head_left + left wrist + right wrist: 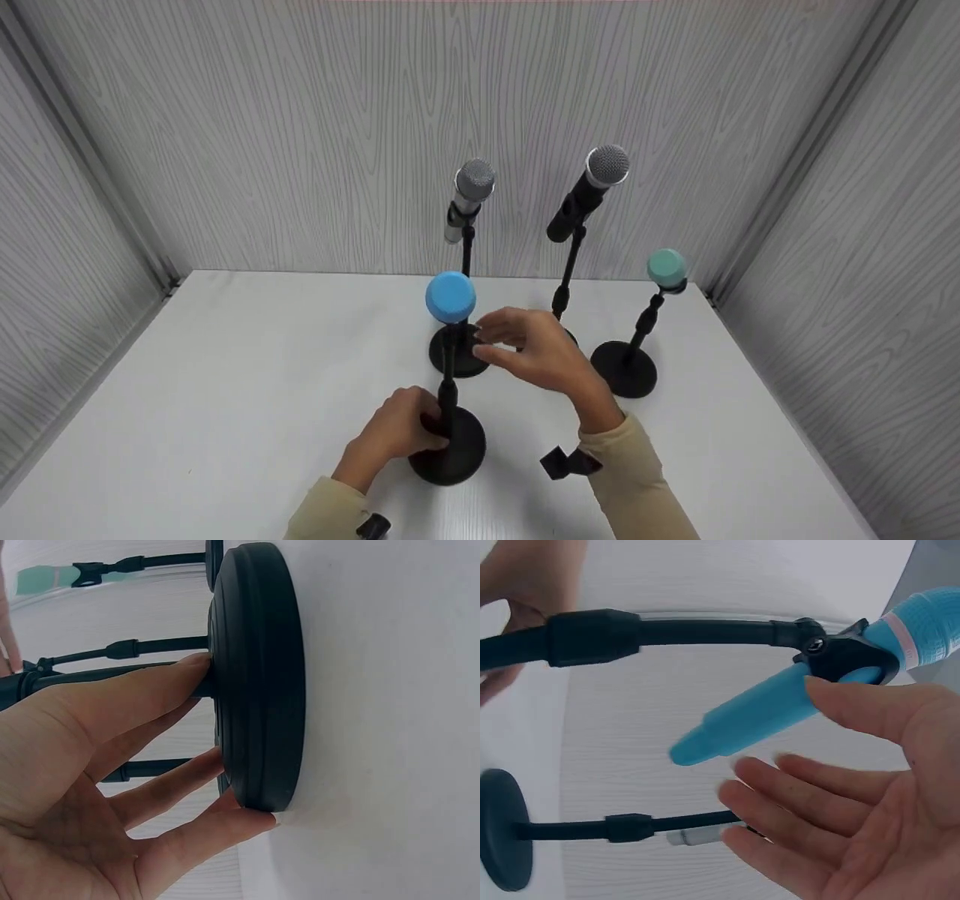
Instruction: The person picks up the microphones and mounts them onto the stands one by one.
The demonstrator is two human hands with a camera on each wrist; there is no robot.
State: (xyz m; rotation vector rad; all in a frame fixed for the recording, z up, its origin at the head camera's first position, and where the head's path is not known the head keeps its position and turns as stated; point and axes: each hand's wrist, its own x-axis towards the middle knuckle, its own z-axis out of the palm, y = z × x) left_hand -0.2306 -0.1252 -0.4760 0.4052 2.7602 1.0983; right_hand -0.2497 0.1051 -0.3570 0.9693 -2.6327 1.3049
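Note:
A blue microphone [450, 296] sits in the clip of a black stand nearest to me, its pole upright over a round base [469, 450]. My left hand [394, 427] holds this stand low down: in the left wrist view the thumb lies along the pole's foot, and the other fingers reach behind the pole to the base [262, 682] and its rim. Beside the blue microphone, to its right, my right hand [536, 349] has its fingers spread loosely. In the right wrist view its thumb tip overlaps the blue microphone's body [757, 712], with the palm bare.
Behind stand a silver microphone [475, 180] and a black one with a silver head [592, 187], each on its own stand. A green microphone [666, 267] on a shorter stand is at right. Grey wood-grain walls [300, 135] border the white table [225, 360].

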